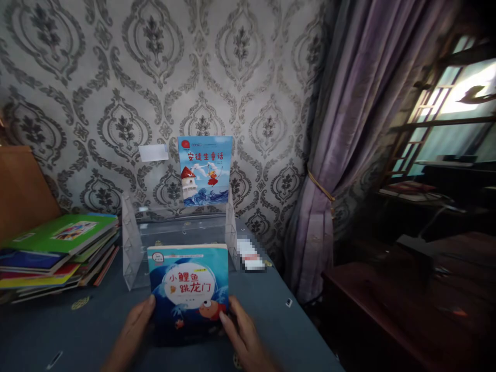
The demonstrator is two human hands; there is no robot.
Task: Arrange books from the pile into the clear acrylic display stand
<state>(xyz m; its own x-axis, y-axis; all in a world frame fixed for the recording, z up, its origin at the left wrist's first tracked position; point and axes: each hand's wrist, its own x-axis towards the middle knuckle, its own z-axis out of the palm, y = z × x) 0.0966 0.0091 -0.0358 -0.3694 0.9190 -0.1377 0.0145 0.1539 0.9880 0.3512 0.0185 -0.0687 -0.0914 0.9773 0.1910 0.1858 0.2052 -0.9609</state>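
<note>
Between my two hands a blue picture book [188, 320] is held upright, its cover facing me, with a white oval, red lettering and a red fish. My left hand [134, 325] is closed against the book's left edge. At the lower right edge my right hand [244, 330] grips it, thumb on the cover and fingers behind. Just beyond the book stands a clear acrylic display rack [132, 243] with stepped sides. On the rack's upper back tier, at the right, a light blue book [205, 170] with a red-roofed tower stands upright.
A stack of books [58, 248] lies left of the rack, a green one on top. Right of the rack is a blurred-out white item [250, 256]. The blue-covered table [287, 336] ends at the right, near a tied purple curtain [313, 237] and dark red furniture [387, 310].
</note>
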